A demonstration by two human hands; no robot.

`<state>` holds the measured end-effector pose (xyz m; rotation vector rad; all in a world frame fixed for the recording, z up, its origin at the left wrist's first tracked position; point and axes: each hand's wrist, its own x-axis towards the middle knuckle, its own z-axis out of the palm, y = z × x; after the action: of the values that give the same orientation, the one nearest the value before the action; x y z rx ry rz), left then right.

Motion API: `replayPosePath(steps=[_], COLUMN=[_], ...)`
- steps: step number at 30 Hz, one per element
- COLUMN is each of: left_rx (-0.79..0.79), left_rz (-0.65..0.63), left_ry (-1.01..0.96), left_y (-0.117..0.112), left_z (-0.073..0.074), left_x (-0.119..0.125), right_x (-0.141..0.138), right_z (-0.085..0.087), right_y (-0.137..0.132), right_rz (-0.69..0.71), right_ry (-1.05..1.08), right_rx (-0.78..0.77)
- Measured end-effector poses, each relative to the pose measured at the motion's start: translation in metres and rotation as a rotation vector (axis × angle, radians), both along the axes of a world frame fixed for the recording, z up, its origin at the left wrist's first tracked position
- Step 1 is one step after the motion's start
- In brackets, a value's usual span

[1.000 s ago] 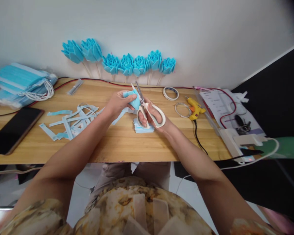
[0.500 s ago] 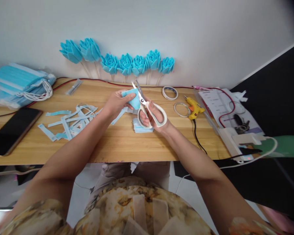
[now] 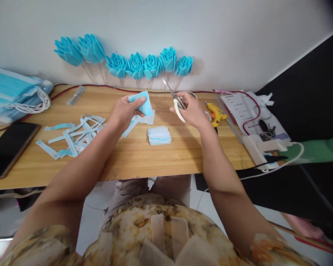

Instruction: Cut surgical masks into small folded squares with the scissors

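My left hand [image 3: 124, 111] pinches a light blue square of mask fabric [image 3: 144, 106] between thumb and fingers, above the table. To the right, my right hand [image 3: 192, 109] is closed on white-handled scissors [image 3: 178, 111], whose blades point up and away, apart from the fabric. Below and between the hands lies a stack of cut mask pieces [image 3: 159, 135]. A pale scrap [image 3: 148, 118] lies on the table just under the held square. Cut mask strips [image 3: 72, 138] are heaped left of my left forearm.
Several blue fabric flowers [image 3: 135, 66] on sticks lean against the wall. Masks [image 3: 13, 92] are piled at the left, with a phone [image 3: 12, 147] in front. A yellow glue gun [image 3: 217, 114], papers [image 3: 246, 111] and a power strip [image 3: 256, 151] are at the right.
The scissors in my right hand have moved right, away from the blue fabric, and turned. My left hand still holds the fabric. The view has shifted slightly.
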<state>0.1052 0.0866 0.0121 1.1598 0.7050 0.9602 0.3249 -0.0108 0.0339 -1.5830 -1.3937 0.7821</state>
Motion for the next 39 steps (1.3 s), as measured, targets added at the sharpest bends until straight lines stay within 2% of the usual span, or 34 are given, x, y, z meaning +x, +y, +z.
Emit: replayPosePath(steps=[2, 4, 7, 9, 11, 13, 15, 17, 18, 23, 29, 35, 39], left_rx=[-0.005, -0.008, -0.009, -0.01, -0.011, -0.006, 0.008, 0.026, 0.033, 0.031, 0.012, 0.045, 0.143], left_rz=[0.001, -0.009, -0.034, -0.041, -0.035, -0.029, -0.018, 0.002, 0.01, -0.019, -0.077, -0.025, -0.003], left_ry=[-0.002, -0.002, -0.014, -0.028, -0.039, -0.046, -0.045, -0.031, -0.023, -0.075, -0.097, -0.038, 0.042], left_y=[-0.001, -0.002, -0.006, -0.007, -0.009, -0.01, -0.012, -0.014, -0.015, -0.015, -0.014, -0.008, -0.006], left_z=[0.0, -0.001, -0.002, -0.001, 0.0, 0.001, 0.002, 0.002, 0.001, 0.003, 0.005, 0.002, 0.006], left_x=[0.001, 0.003, 0.005, 0.005, 0.005, 0.005, 0.006, 0.008, 0.009, 0.009, 0.004, 0.003, -0.002], right_x=[0.015, 0.022, 0.021, 0.017, 0.011, 0.0, -0.014, -0.029, -0.035, -0.047, -0.044, -0.042, -0.033], right_z=[-0.001, -0.005, -0.01, -0.009, -0.003, 0.003, 0.008, 0.008, 0.006, -0.01, -0.027, -0.039, -0.032], right_y=[0.001, 0.001, -0.001, -0.002, -0.004, -0.003, 0.0, 0.007, 0.011, 0.027, 0.019, 0.019, 0.018], right_rz=[-0.081, -0.082, -0.077, -0.144, -0.221, -0.187, -0.008, 0.183, 0.227, 0.146, 0.046, 0.047, 0.128], right_ry=[-0.42, -0.725, -0.924, -0.961, -0.916, -0.742, -0.463, -0.227, -0.169, -0.058, 0.215, 0.226, 0.152], right_rx=[-0.039, -0.125, -0.219, -0.227, -0.178, -0.052, 0.063, 0.076, 0.066, 0.127, 0.147, 0.158, 0.155])
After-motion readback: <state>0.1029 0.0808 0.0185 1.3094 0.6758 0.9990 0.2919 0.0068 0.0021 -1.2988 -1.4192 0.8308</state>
